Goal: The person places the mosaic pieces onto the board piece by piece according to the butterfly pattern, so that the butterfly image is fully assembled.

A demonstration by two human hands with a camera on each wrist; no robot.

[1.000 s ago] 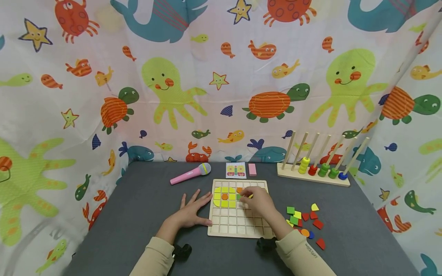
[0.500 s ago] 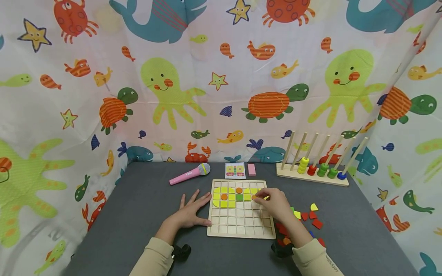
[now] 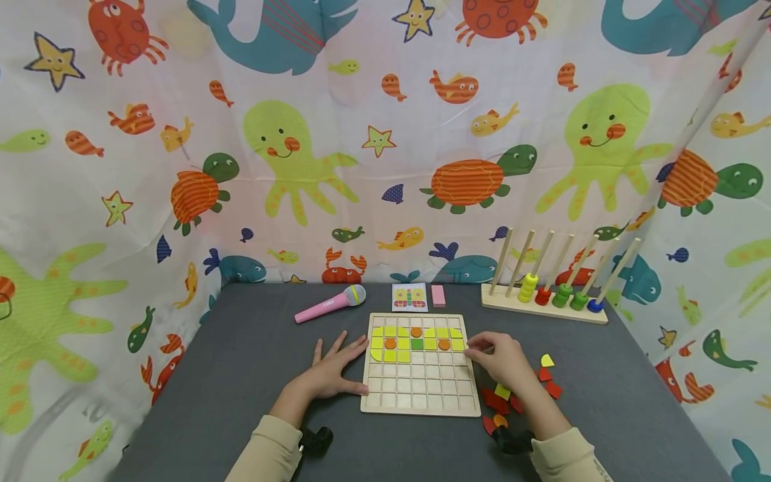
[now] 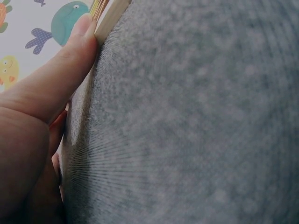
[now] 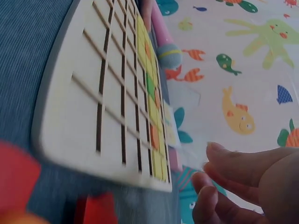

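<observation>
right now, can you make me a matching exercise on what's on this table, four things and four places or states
1 left hand
2 microphone
3 pink block
4 peg rack

A carries coloured rings
B just right of the picture card
C touches the board's left edge
D at the back, left of the picture card

Pairs: 1-C, 2-D, 3-B, 4-A
</observation>
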